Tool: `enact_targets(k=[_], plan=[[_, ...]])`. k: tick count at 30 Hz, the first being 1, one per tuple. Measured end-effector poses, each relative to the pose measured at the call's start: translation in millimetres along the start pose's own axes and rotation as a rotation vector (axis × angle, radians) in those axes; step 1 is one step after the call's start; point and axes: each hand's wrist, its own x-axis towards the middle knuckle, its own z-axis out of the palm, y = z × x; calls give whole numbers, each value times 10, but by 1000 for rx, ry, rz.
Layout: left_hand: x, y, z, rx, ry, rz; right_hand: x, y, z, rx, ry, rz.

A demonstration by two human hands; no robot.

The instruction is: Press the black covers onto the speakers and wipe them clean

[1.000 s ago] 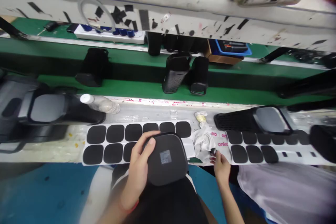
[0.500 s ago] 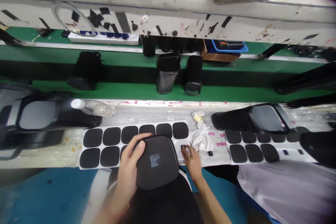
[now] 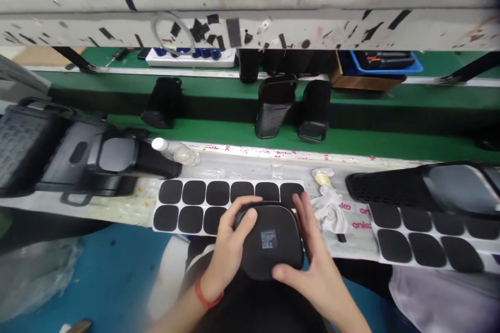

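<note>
A black device housing (image 3: 253, 257) is held with its rounded-square end face up, a small grey printed label (image 3: 269, 239) on it. My left hand (image 3: 233, 242) grips the left edge, its thumb on the face. Around the right edge curves my right hand (image 3: 312, 255), fingers along the side and thumb on the lower edge. I cannot make out any small piece under its fingers. Behind the housing lies a white sheet of black rounded-square pads (image 3: 194, 192), partly covered by it. To the right of that sheet is a crumpled white cloth (image 3: 331, 210).
A clear bottle (image 3: 177, 152) lies beside black housings (image 3: 133, 156) at left. Another black housing (image 3: 406, 184) rests at right over a second pad sheet (image 3: 396, 246). Several housings stand on the green conveyor (image 3: 219, 132). A shelf (image 3: 297, 26) crosses above; a person's grey clothing (image 3: 437, 291) shows lower right.
My right hand has left the white sheet, where it was at a small black piece, and moved to the housing's right edge. The view has shifted left.
</note>
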Motion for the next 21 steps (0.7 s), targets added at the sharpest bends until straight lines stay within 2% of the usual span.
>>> enact_targets(k=[2, 4, 6, 10, 12, 14, 18, 19, 21], plan=[[-10, -3, -26, 10, -28, 24, 29, -132, 64, 36, -54, 104], [-25, -9, -43, 0, -48, 30, 50, -164, 87, 82, -112, 128], [-43, -22, -41, -19, -61, 25, 65, -152, 87, 97, -119, 146], [-58, -54, -27, -21, -48, 12, 75, -183, 139, 109, 4, 216], [-49, -64, -67, -35, -78, 12, 72, -244, 193, 124, 73, 222], [-36, -65, -151, -81, -192, 26, 72, -305, 235, 132, 119, 221], [-23, -55, -332, -163, -533, 19, 94, -342, 223, 118, 148, 226], [-24, -58, -354, -170, -570, 3, 101, -327, 205, 112, 147, 221], [-30, -77, -355, -156, -532, -4, 106, -276, 161, 137, 97, 204]])
